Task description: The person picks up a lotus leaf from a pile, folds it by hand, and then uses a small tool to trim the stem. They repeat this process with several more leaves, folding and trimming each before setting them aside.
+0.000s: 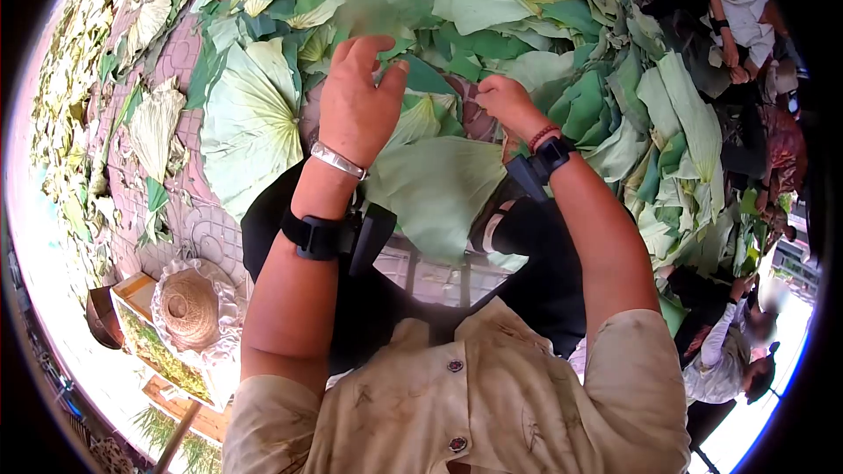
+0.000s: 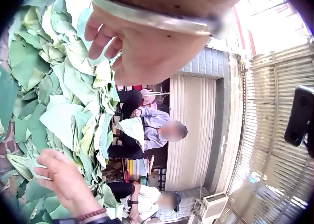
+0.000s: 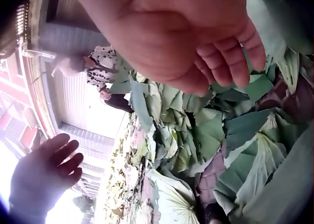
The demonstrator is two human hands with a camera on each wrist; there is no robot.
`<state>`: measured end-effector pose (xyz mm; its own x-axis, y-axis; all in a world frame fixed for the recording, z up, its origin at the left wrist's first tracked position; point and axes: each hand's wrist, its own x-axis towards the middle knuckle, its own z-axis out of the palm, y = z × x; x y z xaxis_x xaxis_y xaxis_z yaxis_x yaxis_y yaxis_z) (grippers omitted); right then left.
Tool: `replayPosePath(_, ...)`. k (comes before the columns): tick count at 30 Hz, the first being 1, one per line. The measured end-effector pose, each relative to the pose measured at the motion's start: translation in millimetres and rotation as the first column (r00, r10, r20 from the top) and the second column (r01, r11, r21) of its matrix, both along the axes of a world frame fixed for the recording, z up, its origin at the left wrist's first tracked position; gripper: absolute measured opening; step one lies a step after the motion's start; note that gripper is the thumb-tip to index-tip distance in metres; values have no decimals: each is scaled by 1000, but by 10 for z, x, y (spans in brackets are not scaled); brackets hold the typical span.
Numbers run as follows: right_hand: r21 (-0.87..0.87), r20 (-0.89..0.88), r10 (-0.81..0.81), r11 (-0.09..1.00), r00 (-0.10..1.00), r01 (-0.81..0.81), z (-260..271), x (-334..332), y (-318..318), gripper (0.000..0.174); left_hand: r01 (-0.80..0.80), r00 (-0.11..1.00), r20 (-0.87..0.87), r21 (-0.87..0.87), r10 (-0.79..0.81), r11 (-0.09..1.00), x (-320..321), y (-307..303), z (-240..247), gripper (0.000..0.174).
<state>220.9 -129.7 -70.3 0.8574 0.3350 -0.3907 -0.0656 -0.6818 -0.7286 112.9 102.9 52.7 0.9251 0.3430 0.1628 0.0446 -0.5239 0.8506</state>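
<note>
In the head view, my left hand (image 1: 360,101) is raised above the leaves, its fingers loosely bent and holding nothing. My right hand (image 1: 514,107) hangs over the leaf pile to the right, its fingers relaxed and bent, with nothing seen in them. Between and below the hands, a broad pale green leaf (image 1: 435,189) lies across the gap between the knees. A ribbed round leaf (image 1: 255,114) spreads left of the left hand. The right wrist view shows the right palm (image 3: 181,37) facing the camera, with the left hand (image 3: 41,175) apart from it.
Overlapping green leaves (image 1: 615,114) cover the ground ahead and to the right. Dry leaves (image 1: 158,127) are scattered on reddish paving at the left. A straw hat (image 1: 189,305) rests beside a wooden-edged box at lower left. Several people sit along the right side.
</note>
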Motion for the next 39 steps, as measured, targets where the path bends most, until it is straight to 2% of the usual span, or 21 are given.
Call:
replayPosePath(1,-145,-39,79,986,996,-84,-311,-32,42,24,1,1000,-3,21,-1,1000,-35,31,36,27)
replayPosePath(3,-327,30,271,912,962,-247,-1098,-162,-17,20,1,1000,10,33,-1,999,-103,93,30,28)
replayPosePath(4,-375,145,383,875,912,-307,-1481,-240,-105,19,3,1000,8,36,-3,999,-120,132,38,28)
replayPosePath(7,-494,-114,386,777,915,-389,-1780,-507,-82,23,22,999,-42,0,-22,1000,-191,192,144,29)
replayPosePath(9,-525,-89,344,781,935,-337,-1899,-672,-193,31,44,997,-64,4,-43,999,-222,221,167,29)
replayPosePath(11,-560,-182,237,773,954,-299,-1888,-730,-202,51,68,989,-128,-38,-72,997,-217,235,216,29)
replayPosePath(14,-608,92,325,767,941,-205,-2166,-816,-455,58,108,982,-152,-6,-108,994,-184,241,201,28)
replayPosePath(17,-686,-212,283,639,935,-349,-1770,-700,-392,49,129,976,-179,14,-124,992,-135,215,185,28)
replayPosePath(20,-690,-307,433,511,847,-512,-1685,-683,-409,32,115,967,-229,-4,-113,993,-96,169,198,28)
replayPosePath(23,-528,-122,597,637,793,-561,-2129,-784,-646,24,129,975,-182,8,-126,992,-90,154,154,27)
replayPosePath(24,-474,-83,610,672,788,-569,-2134,-784,-644,23,135,977,-169,15,-131,991,-93,148,144,27)
replayPosePath(26,-359,1,625,729,781,-583,-2041,-786,-499,20,135,973,-188,0,-133,991,-84,122,162,25)
replayPosePath(29,-295,-27,647,723,762,-624,-1660,-736,-165,17,142,973,-186,5,-138,990,-85,90,150,25)
replayPosePath(32,-408,49,739,629,672,-662,-1515,-581,114,18,148,973,-182,28,-141,989,-80,66,138,24)
replayPosePath(35,-488,140,706,660,694,-571,-1486,-406,380,16,149,972,-191,40,-139,988,-111,66,142,24)
replayPosePath(39,-461,106,675,684,730,-565,-1558,-268,597,33,145,964,-230,38,-133,989,-137,135,151,24)
